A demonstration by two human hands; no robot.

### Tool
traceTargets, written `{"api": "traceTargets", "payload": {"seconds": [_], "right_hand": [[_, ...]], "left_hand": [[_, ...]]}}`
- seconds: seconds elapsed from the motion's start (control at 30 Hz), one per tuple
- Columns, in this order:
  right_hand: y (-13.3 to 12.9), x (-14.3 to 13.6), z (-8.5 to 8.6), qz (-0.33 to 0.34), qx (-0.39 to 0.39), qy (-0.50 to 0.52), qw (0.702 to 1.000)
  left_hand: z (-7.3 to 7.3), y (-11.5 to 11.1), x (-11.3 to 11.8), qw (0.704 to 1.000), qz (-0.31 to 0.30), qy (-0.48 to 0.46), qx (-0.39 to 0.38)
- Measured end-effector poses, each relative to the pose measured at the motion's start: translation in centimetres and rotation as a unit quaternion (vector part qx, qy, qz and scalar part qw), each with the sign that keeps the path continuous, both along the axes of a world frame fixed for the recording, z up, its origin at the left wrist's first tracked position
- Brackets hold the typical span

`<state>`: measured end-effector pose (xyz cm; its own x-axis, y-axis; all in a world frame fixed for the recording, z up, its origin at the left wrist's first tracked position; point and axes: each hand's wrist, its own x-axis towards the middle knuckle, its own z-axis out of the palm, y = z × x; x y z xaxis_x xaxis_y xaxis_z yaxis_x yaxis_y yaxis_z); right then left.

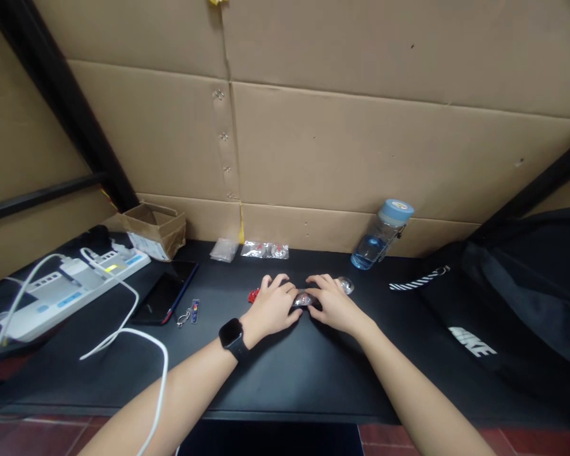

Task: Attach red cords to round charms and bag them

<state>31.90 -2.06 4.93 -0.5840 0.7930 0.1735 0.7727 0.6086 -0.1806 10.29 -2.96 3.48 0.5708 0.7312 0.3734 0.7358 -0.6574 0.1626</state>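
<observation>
A small clear shiny dome-shaped piece (304, 299), with some red and dark showing in it, sits low over the black table between my hands. My left hand (273, 305) has its thumb and fingers curled at the dome's left side. On the opposite side, my right hand (331, 303) grips it with thumb and fingers. Red bits (253, 295) show at the left hand's outer edge, partly hidden by the fingers. Just beyond the right hand lies another clear dome (346, 285), partly covered.
Left are a tablet (166, 294), a keyring (190, 313), a power strip (76, 294) with a white cable (159, 354) crossing near my left forearm, and a cardboard box (156, 228). Behind lie clear packets (265, 250). A water bottle (380, 234) and black bag (503, 304) are right.
</observation>
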Motion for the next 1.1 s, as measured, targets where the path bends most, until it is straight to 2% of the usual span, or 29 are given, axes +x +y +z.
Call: {"api": "traceTargets", "payload": {"seconds": [0.13, 0.43, 0.57, 0.73, 0.9, 1.0, 1.1], "right_hand": [[0.3, 0.2, -0.4, -0.006, -0.008, 0.019, 1.0], [2.2, 1.1, -1.4, -0.039, -0.107, 0.185, 0.976], [3.3, 1.0, -1.5, -0.07, -0.138, 0.181, 0.971], [6.5, 0.9, -1.1, -0.196, -0.111, 0.079, 0.971], [8.7, 0.0, -0.2, -0.275, -0.049, 0.025, 0.96], [7.8, -0.7, 0.1, -0.276, 0.003, 0.006, 0.961], [6.1, -1.3, -0.2, -0.233, 0.024, 0.001, 0.972]], "left_hand": [[-0.3, 0.0, 0.2, 1.0, 0.015, -0.009, 0.011], [-0.4, 0.0, -0.3, 0.994, 0.077, -0.034, 0.07], [-0.1, 0.2, -1.0, 0.992, 0.1, -0.039, 0.07], [0.4, 0.6, -2.0, 0.987, 0.132, -0.049, 0.08], [0.7, 1.0, -3.0, 0.983, 0.151, -0.061, 0.084], [0.9, 1.4, -3.7, 0.982, 0.159, -0.072, 0.077], [0.9, 1.8, -4.3, 0.98, 0.166, -0.083, 0.076]]}}
